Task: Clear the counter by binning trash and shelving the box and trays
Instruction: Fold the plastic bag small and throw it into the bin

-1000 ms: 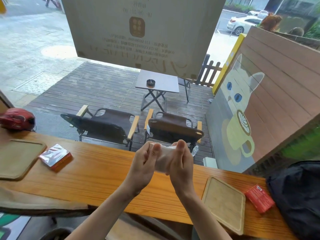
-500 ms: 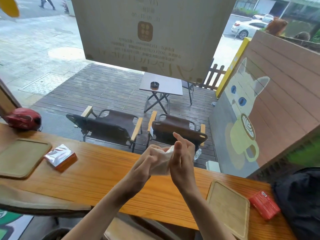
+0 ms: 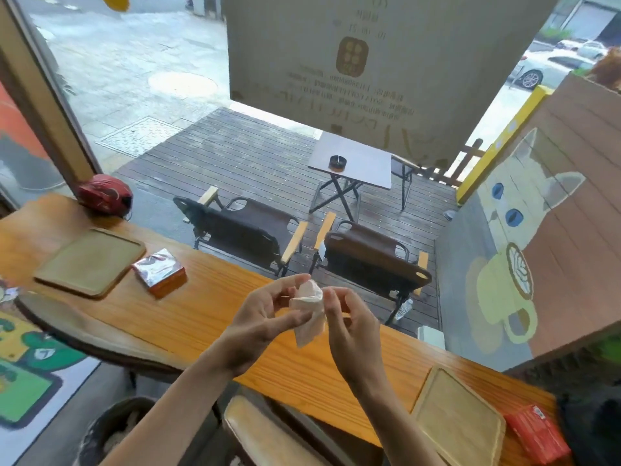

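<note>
A crumpled white paper napkin hangs above the wooden counter, pinched between both hands. My left hand grips its left side and my right hand touches its right side with the fingertips. A wooden tray lies at the counter's left, with a small orange box with a shiny top beside it. A second wooden tray lies at the right, next to a red box. A dark bin stands on the floor at the lower left.
A red helmet rests at the counter's far left end. A dark bag sits at the far right. A wooden stool seat is under the counter edge. A large window runs behind the counter.
The hands have squeezed the napkin into a smaller wad and dropped slightly. The view has turned left, bringing the bin and floor mat into sight.
</note>
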